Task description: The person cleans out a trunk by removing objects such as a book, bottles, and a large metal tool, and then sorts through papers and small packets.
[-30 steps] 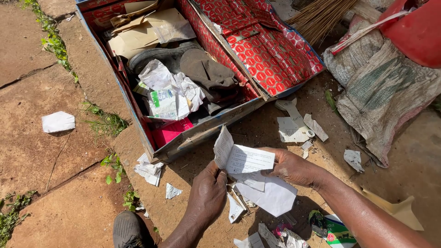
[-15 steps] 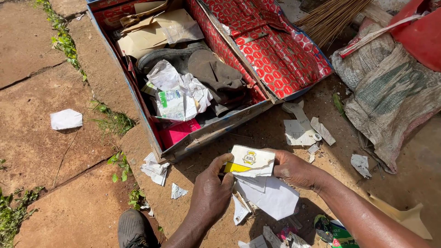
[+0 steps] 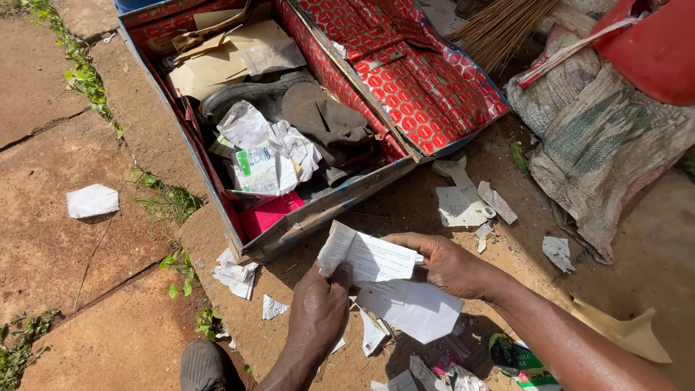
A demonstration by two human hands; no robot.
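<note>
Folded printed paper (image 3: 369, 257), white, held low in the middle of the view, just in front of the open metal box (image 3: 217, 195). Pinched at its near left corner by the left hand (image 3: 318, 308), thumb on top; gripped along its right edge by the right hand (image 3: 449, 264), fingers curled over the top and closed on the sheet. Directly beneath, a larger blank white sheet (image 3: 420, 311), partly covered by the paper and the right hand.

Inside the box: crumpled white wrappers (image 3: 268, 148), a dark cloth (image 3: 326, 123), a dark shoe (image 3: 239, 98), brown paper and envelopes (image 3: 217, 58) at the far end, something pink (image 3: 268, 213) at the near corner. Red patterned lid (image 3: 405, 72) lying open to the right. Beyond that, a bundle of broom straws (image 3: 499, 29), a worn sack (image 3: 601, 145) and a red plastic container (image 3: 651, 43), cut off by the upper right edge.

Torn paper scraps (image 3: 463, 203) strewn over the ground near the box and by the hands; one folded white piece (image 3: 92, 200) well apart to the left. Outdoors, in hard sunlight: reddish cracked paving slabs (image 3: 58, 246) with weeds (image 3: 166, 199) in the joints, sandy concrete under the hands.

Dark shoe tip (image 3: 206, 366) cut off at the bottom edge. Colourful litter (image 3: 514, 358) beside the right forearm, too hidden to identify. Print on the held paper too small to make out.
</note>
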